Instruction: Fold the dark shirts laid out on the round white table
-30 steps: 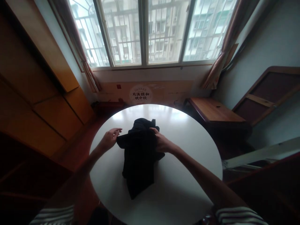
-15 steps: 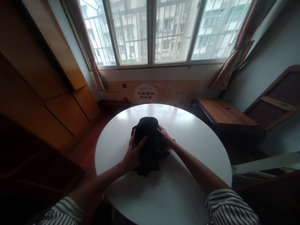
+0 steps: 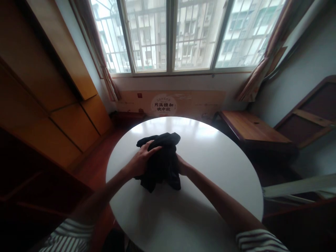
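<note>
2 hands [image 3: 140, 161] [image 3: 182, 166] on blk cloth [image 3: 163, 162]

At the back, a wide, bright window [image 3: 193, 42] with bars outside and pale buildings [image 3: 187, 52] beyond. Pinkish curtains [image 3: 111, 85] bunched up at both sides. Under the window, a long tan poster [image 3: 207, 101] with dark writing [image 3: 163, 105]. On the left, big yellow-brown cupboards [image 3: 65, 129] and a red-brown floor [image 3: 90, 164]. In the middle, a round white table [image 3: 223, 157], shiny near the far edge. On the right, a low wooden table [image 3: 257, 126], a brown board [image 3: 303, 112] with a wooden frame, and a gray wall [image 3: 296, 73].
</note>
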{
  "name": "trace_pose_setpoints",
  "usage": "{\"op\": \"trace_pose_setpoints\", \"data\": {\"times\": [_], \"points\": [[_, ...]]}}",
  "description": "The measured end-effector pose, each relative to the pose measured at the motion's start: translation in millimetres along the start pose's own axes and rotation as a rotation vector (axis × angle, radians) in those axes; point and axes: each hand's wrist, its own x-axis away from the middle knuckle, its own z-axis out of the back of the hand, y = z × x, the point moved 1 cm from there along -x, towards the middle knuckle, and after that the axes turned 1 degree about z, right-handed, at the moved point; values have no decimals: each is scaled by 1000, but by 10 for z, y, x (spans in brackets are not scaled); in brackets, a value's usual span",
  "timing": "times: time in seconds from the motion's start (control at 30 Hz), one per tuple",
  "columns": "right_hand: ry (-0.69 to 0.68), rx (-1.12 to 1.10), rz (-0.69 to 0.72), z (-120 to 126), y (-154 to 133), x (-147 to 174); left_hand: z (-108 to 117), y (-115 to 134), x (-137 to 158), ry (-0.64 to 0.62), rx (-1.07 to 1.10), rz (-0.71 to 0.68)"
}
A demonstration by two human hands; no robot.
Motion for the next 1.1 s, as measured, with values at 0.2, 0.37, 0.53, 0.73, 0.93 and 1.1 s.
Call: {"op": "trace_pose_setpoints", "data": {"times": [0.2, 0.37, 0.53, 0.73, 0.93, 1.1], "points": [[-80, 450, -290, 279, -411, 303, -251, -267, 312, 92, 144, 38], [-136, 737, -23, 201, -419, 475, -385, -260, 472, 182, 165, 46], [-116, 673, 262, -167, -115, 213, -411, -436, 498, 220, 104, 61], [-25, 679, 240, -319, 84, -706, -305, -1144, 301, 276, 35, 143], [3, 507, 243, -222, 82, -1802, -281, -1823, -127, 325, -82, 256], [4, 341, 234, -109, -33, -2380, -284, -2077, -460, 328, -166, 405]]}}
